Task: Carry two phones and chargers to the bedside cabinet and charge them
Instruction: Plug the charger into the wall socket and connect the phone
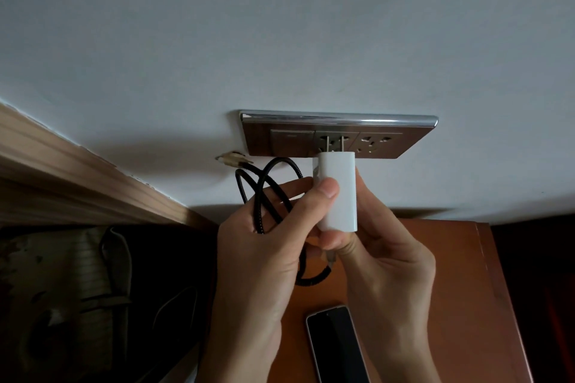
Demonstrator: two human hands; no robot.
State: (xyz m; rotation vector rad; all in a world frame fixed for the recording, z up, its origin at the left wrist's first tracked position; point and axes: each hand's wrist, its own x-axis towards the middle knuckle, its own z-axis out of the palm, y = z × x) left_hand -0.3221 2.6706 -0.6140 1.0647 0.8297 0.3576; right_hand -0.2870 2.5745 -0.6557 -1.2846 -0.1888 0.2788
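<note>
- Wall: pale and plain, seen across the upper half of the head view.
- Bedside cabinet: orange-brown top noted against the wall, below the hands.
- Wooden trim: seen running diagonally at left; a dark strapped item lies below it and could not be identified.
- Socket panel: mounted on the wall above the cabinet, with a chrome top edge, a switch at left and two outlets.
- Left hand: curled, thumb pressed on the front face of the charger; loops of the cable are held in the fingers.
- Right hand: closed round the charger's right side and lower end.
- Phone: laid face up on the cabinet top, screen dark, just below the hands.
- Charger: white block, held at the middle outlet. Two prongs are exposed, tips at the slots; full seating could not be determined.
- Cable: black, braided, looped left of the charger.
- Connector: gold-coloured cable end, seen against the wall beside the panel's lower left corner.
</note>
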